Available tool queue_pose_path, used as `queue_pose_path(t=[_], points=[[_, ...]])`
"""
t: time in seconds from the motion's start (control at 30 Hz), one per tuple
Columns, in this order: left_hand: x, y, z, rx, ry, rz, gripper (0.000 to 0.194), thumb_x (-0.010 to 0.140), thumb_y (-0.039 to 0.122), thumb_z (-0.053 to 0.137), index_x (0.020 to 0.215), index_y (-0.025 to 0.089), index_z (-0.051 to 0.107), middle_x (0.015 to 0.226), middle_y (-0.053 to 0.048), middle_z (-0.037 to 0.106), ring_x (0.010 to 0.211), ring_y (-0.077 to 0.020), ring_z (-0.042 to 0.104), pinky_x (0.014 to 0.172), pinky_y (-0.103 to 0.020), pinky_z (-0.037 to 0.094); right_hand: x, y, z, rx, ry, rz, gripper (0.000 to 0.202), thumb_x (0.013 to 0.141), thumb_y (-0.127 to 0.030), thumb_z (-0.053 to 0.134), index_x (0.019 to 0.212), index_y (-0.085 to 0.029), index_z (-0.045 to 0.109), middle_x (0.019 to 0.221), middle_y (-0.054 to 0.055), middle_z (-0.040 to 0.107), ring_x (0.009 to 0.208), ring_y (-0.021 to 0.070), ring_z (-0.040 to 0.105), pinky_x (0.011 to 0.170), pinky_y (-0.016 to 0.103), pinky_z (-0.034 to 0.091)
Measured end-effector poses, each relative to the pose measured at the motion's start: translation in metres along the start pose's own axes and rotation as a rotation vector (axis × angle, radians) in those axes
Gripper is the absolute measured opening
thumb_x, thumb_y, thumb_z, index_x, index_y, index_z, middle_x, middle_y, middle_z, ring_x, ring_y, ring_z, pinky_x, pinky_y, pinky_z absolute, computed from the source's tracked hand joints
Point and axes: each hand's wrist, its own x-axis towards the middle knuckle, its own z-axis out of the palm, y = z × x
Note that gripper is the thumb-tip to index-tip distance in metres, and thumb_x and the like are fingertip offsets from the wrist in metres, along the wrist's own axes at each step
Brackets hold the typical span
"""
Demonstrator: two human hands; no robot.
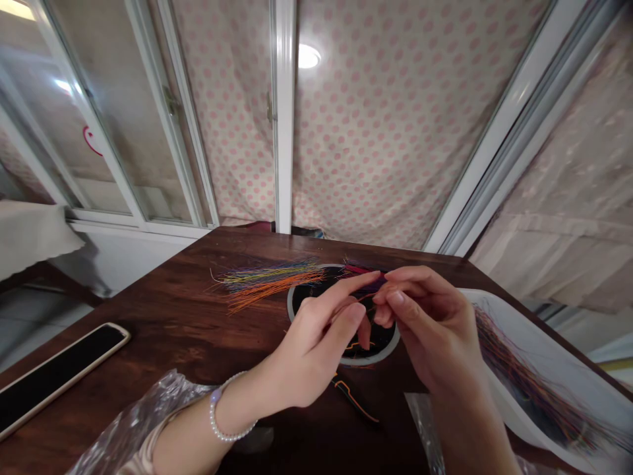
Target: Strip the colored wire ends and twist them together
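Note:
My left hand [321, 336], with a beaded bracelet at the wrist, is over a round dark dish with a pale rim [363, 361]. Its index finger reaches toward my right hand, and its thumb is apart from that finger. My right hand [438, 330] has thumb and fingertips pinched together above the dish's right side. A thin orange-brown wire [366, 297] runs toward that pinch; its end is hidden by the fingers. Behind the dish lie multicoloured wires [277, 276] at the left and a red and purple bundle [359, 269].
A white tray [499, 389] of many thin wires stands at the right. Small dark pliers with orange edging [353, 396] lie in front of the dish. At the left are clear plastic [143, 415] and a black panel with a pale border [59, 373], all on the wooden table [188, 310].

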Motion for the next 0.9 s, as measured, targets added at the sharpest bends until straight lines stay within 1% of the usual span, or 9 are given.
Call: queue_pose_path(t=[0.07,0.13,0.2,0.33,0.43,0.53,0.73,0.83,0.9], points=[[0.000,-0.001,-0.001,-0.028,-0.008,-0.049,0.049,0.104,0.044,0.039,0.140,0.015,0.055,0.066,0.000,0.060,0.057,-0.0114,0.048,0.056,-0.024,0.040,0.000,-0.001,-0.001,-0.024,0.004,-0.008,0.009,0.082,-0.023,0.079,0.090,-0.023,0.076,0.073,-0.001,0.077,0.055,0.0111,0.071,0.053,0.017,0.060],[0.001,-0.001,-0.001,-0.051,-0.030,-0.084,0.053,0.103,0.050,0.037,0.135,0.014,0.059,0.066,0.000,0.060,0.054,-0.0111,0.044,0.055,-0.025,0.038,0.000,-0.002,-0.002,-0.039,0.008,-0.013,0.008,0.082,-0.023,0.079,0.090,-0.024,0.078,0.073,0.000,0.077,0.056,0.0108,0.071,0.055,0.017,0.061],[0.002,0.000,-0.002,-0.086,-0.054,-0.123,0.054,0.102,0.052,0.037,0.130,0.013,0.062,0.064,0.001,0.057,0.052,-0.0104,0.038,0.053,-0.025,0.034,0.000,-0.003,-0.003,-0.038,-0.002,-0.011,0.007,0.081,-0.023,0.079,0.088,-0.025,0.079,0.073,0.000,0.078,0.056,0.0107,0.071,0.055,0.017,0.061],[0.005,0.001,-0.002,-0.185,-0.091,-0.176,0.051,0.102,0.051,0.039,0.119,0.011,0.064,0.059,0.002,0.053,0.049,-0.0093,0.031,0.047,-0.025,0.025,0.001,-0.005,-0.003,-0.002,-0.039,-0.018,0.005,0.081,-0.026,0.080,0.086,-0.026,0.079,0.072,-0.001,0.077,0.057,0.0109,0.072,0.054,0.016,0.061],[0.006,0.001,-0.002,-0.220,-0.078,-0.202,0.044,0.101,0.049,0.041,0.102,0.013,0.065,0.055,0.003,0.051,0.047,-0.0087,0.030,0.046,-0.025,0.021,0.001,-0.006,-0.003,-0.009,-0.035,-0.021,0.006,0.079,-0.029,0.082,0.083,-0.025,0.079,0.070,0.000,0.077,0.054,0.0125,0.071,0.052,0.019,0.062],[0.007,0.001,-0.003,-0.233,-0.091,-0.231,0.042,0.100,0.046,0.043,0.088,0.013,0.065,0.055,0.002,0.053,0.046,-0.0082,0.028,0.045,-0.025,0.020,0.001,-0.006,-0.003,-0.012,-0.031,-0.025,0.006,0.079,-0.029,0.082,0.082,-0.025,0.079,0.069,0.000,0.076,0.053,0.0130,0.071,0.050,0.020,0.062],[0.010,0.000,-0.011,-0.327,-0.211,-0.297,0.037,0.097,0.038,0.051,0.082,0.013,0.073,0.055,0.001,0.052,0.046,-0.0076,0.028,0.046,-0.027,0.018,0.002,-0.010,-0.003,0.021,-0.027,-0.038,0.006,0.075,-0.028,0.085,0.078,-0.026,0.080,0.065,0.000,0.075,0.049,0.0114,0.068,0.047,0.019,0.060],[0.012,0.002,-0.013,-0.355,-0.235,-0.327,0.032,0.094,0.033,0.057,0.076,0.015,0.076,0.054,0.001,0.053,0.047,-0.0082,0.030,0.049,-0.028,0.020,0.002,-0.011,-0.003,0.030,-0.045,-0.043,0.004,0.077,-0.026,0.084,0.077,-0.025,0.080,0.066,0.000,0.075,0.049,0.0108,0.067,0.048,0.018,0.060],[0.013,0.003,-0.013,-0.389,-0.253,-0.371,0.026,0.089,0.032,0.062,0.077,0.015,0.078,0.052,0.000,0.054,0.047,-0.0085,0.030,0.049,-0.028,0.019,0.003,-0.011,-0.004,0.019,-0.055,-0.053,0.004,0.077,-0.027,0.083,0.076,-0.025,0.080,0.065,0.000,0.074,0.048,0.0112,0.067,0.046,0.018,0.059]])
